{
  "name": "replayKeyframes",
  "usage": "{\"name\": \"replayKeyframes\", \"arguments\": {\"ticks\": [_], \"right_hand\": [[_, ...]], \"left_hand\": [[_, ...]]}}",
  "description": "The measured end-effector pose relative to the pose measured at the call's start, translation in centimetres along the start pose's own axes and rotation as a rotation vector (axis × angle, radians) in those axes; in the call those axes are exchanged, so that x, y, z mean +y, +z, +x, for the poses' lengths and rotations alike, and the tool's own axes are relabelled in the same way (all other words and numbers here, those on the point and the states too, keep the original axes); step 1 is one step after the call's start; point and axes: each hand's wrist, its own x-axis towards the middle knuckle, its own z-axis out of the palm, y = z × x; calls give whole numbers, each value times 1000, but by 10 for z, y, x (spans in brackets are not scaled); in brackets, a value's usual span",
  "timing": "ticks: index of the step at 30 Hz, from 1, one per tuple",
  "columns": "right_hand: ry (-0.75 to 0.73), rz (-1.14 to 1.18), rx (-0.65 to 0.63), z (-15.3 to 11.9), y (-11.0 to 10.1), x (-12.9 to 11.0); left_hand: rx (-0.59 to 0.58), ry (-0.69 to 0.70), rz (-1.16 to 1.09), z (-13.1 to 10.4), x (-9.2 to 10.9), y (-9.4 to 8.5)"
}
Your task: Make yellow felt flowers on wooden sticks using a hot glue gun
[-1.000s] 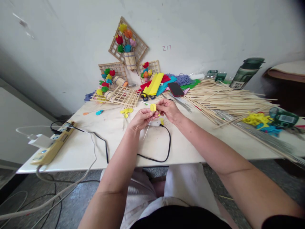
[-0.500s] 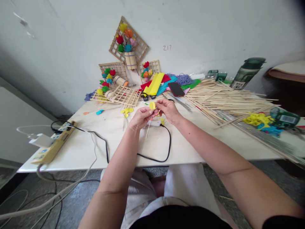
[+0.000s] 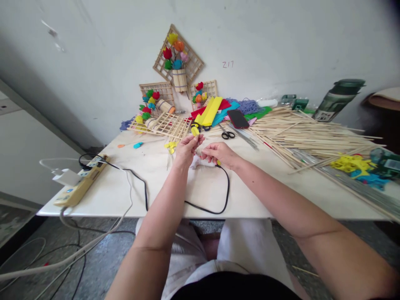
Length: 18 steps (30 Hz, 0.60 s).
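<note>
My left hand [image 3: 186, 151] pinches a small yellow paper flower [image 3: 195, 131] just below its head. A thin wire stem [image 3: 200, 146] runs down from the flower between my hands. My right hand [image 3: 221, 154] has its fingers closed at the lower part of this stem. Beneath the hands lies a white glue gun [image 3: 196, 162] with a black cord, partly hidden by my fingers. Left of my left hand are several yellow paper pieces [image 3: 171, 146] on wires, flat on the table.
Woven stick lattices [image 3: 173, 125] with paper flowers stand behind. Crepe paper [image 3: 210, 111], a phone [image 3: 238, 119], scissors [image 3: 228, 135] and many wooden sticks [image 3: 300, 129] lie at the back and right. A power strip [image 3: 83, 181] with cables sits left; a bottle [image 3: 337, 100] stands far right.
The yellow flower has turned and moved up and slightly left in my left hand. My right hand has dropped from the flower head to the stem below. The view has shifted slightly left.
</note>
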Motion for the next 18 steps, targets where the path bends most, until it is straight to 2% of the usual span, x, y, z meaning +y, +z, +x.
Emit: {"name": "replayKeyframes", "arguments": {"ticks": [6,12,18], "right_hand": [[30,-29,21,1,10,8],[45,-43,111,1,11,6],[-23,-143,205,-1,8,4]], "left_hand": [[11,-1,-3,-1,-3,2],[40,-14,-61,-1,-3,0],[111,-38,-92,0,1,-2]]}}
